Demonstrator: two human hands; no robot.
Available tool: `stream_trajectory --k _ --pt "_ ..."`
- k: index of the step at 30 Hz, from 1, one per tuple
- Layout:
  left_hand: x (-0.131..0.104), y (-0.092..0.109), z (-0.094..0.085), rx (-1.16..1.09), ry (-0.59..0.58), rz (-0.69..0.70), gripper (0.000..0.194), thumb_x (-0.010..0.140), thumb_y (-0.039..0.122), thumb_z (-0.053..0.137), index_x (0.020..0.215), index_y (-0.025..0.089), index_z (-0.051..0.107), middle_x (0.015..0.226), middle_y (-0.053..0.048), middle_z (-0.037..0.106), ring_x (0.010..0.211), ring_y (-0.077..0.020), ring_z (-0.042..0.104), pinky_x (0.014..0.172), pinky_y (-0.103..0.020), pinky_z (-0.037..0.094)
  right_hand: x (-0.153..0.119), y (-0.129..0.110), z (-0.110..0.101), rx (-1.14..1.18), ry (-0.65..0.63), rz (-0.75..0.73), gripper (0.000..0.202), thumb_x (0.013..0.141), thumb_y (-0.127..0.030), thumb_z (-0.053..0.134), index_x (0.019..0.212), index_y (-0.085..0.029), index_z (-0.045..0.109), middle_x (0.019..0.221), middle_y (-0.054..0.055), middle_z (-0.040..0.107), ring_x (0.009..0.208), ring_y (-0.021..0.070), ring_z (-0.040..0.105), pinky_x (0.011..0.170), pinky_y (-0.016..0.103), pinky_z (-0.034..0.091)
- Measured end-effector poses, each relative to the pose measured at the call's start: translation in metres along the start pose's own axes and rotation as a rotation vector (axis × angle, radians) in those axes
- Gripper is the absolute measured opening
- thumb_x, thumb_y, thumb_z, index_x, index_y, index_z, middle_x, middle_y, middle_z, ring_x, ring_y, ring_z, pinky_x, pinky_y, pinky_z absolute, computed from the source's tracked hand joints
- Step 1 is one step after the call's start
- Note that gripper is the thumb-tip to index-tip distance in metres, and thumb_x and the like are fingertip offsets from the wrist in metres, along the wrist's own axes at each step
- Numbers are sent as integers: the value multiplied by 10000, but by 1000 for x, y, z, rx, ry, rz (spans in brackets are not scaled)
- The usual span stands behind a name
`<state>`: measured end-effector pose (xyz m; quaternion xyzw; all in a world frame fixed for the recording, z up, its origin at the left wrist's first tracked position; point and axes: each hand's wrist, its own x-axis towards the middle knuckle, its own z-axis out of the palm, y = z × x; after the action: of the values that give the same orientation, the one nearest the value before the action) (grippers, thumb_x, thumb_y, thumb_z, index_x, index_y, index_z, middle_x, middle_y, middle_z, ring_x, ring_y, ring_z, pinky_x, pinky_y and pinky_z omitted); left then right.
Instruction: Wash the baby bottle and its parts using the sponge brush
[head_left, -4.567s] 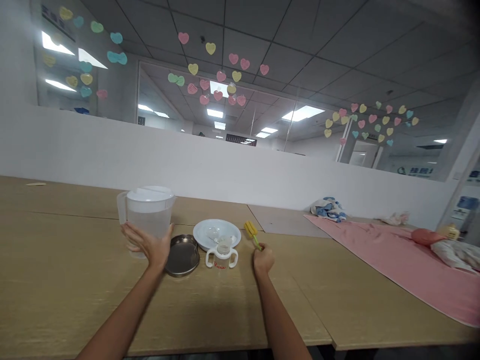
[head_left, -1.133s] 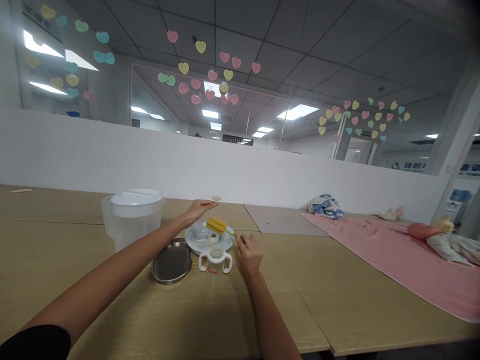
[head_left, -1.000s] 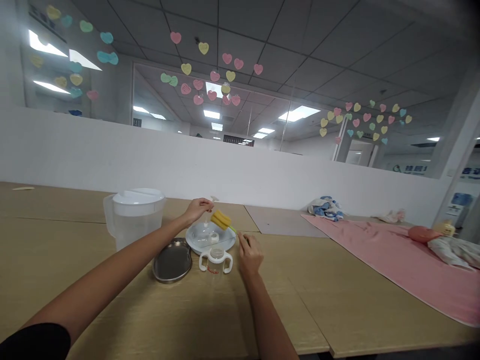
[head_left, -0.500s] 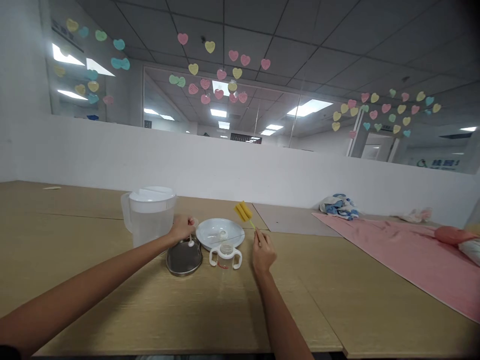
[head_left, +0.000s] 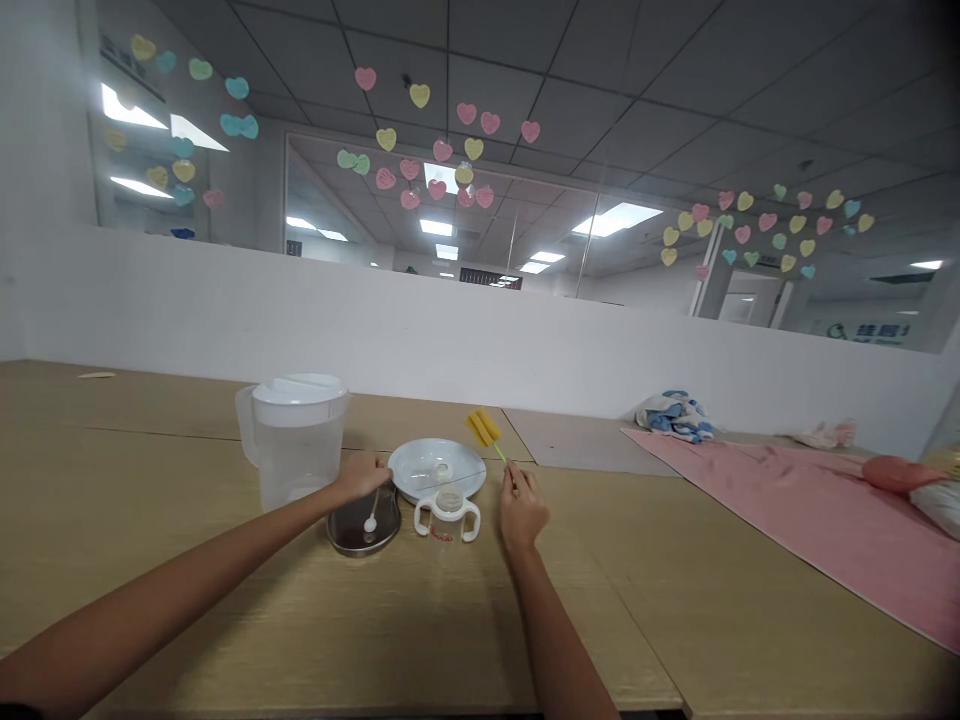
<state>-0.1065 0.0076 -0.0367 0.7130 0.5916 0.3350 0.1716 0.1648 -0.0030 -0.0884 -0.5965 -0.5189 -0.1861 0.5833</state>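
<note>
My left hand (head_left: 364, 475) is closed on a drinking straw with a white weighted end (head_left: 370, 524), which hangs over a kidney-shaped metal tray (head_left: 349, 535). Most of the straw's upper part is hidden by the fingers. In my right hand (head_left: 523, 505) is the green handle of a sponge brush (head_left: 484, 427), its yellow head pointing up and left. Between my hands stands a clear baby cup (head_left: 445, 522) with two white handles and no lid on. Behind it lies a white plate (head_left: 405, 462) holding a small white ring-shaped part (head_left: 442, 470).
A lidded translucent pitcher (head_left: 300, 455) stands left of the tray on the wooden table (head_left: 337, 630). Toward the right are a pink cloth (head_left: 810, 530) and a crumpled blue-and-white cloth (head_left: 675, 416). A white wall (head_left: 480, 340) with glass above bounds the far side.
The straw's white end has swung lower and slightly left over the tray, and my left hand has lowered a little. My right hand still holds the sponge brush in nearly the same place.
</note>
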Motion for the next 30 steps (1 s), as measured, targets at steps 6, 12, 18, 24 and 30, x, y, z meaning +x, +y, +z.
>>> stream_trajectory --k 6,12,18,24,30 --pt "22 36 14 194 -26 73 237 695 274 564 897 163 617 1025 -93 655 968 -226 583 823 -292 410 -3 -2 0 2 -3 -60 334 888 -327 398 937 -209 706 761 30 659 622 105 554 563 213 318" --pt "40 53 33 149 -79 39 333 502 236 748 814 162 656 918 -113 691 970 -315 599 881 -392 401 -4 2 0 33 39 -172 282 852 -233 433 922 -199 705 724 14 647 574 85 534 558 201 333" --pt "35 48 20 -181 171 95 454 814 318 467 1245 177 456 1048 -91 627 1001 -218 584 874 -354 429 -6 -2 -2 70 57 -275 273 861 -195 444 951 -191 702 734 28 651 572 83 534 570 190 362" --pt "6 36 34 -684 228 148 610 781 495 498 1261 149 350 970 -79 639 925 -201 618 823 -342 481 -7 -6 -7 93 37 -568 265 835 -141 469 932 -203 708 704 31 639 628 96 554 604 191 388" --pt "-23 30 57 -843 73 272 497 776 446 579 1171 219 379 1050 -68 627 995 -204 597 858 -358 470 -7 -6 -10 73 -2 -690 271 830 -131 467 960 -193 696 725 46 633 662 115 553 625 216 412"
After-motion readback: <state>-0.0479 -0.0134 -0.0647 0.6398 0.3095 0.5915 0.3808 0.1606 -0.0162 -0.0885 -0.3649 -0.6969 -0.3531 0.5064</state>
